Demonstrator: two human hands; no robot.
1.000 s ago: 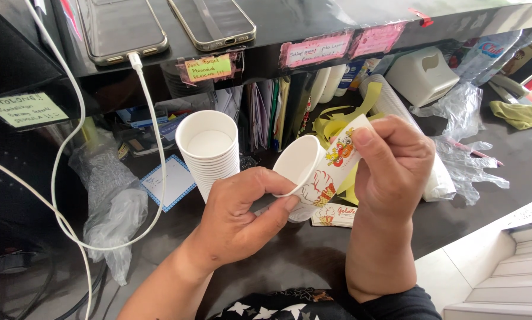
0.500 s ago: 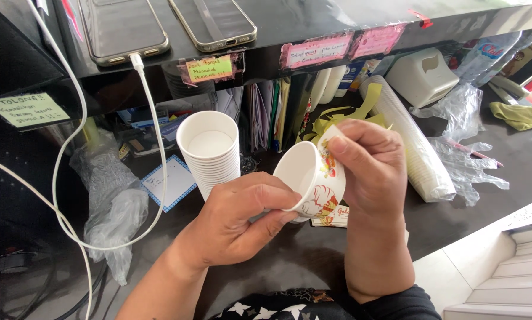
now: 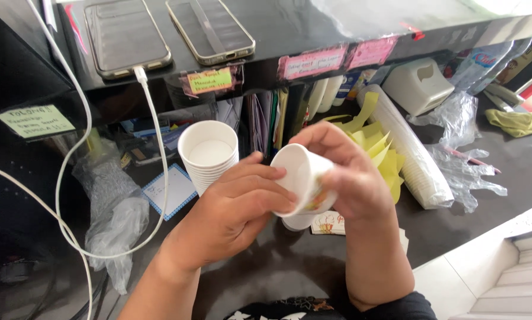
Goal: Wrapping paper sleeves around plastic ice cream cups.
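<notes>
Above a dark tabletop (image 3: 289,266), the left hand (image 3: 233,216) grips a white paper cup (image 3: 298,178) tilted sideways, steadying it, while the right hand (image 3: 352,178) wraps round its printed side, beside a cup stack (image 3: 208,155).

Both hands grip small white paper cup (image 3: 301,178), tilted, mouth toward left hand (image 3: 233,216). Right hand (image 3: 352,178) presses printed sticker onto its side. Stack of white cups (image 3: 208,155) just beside left hand; two phones (image 3: 171,32) on shelf above.
</notes>
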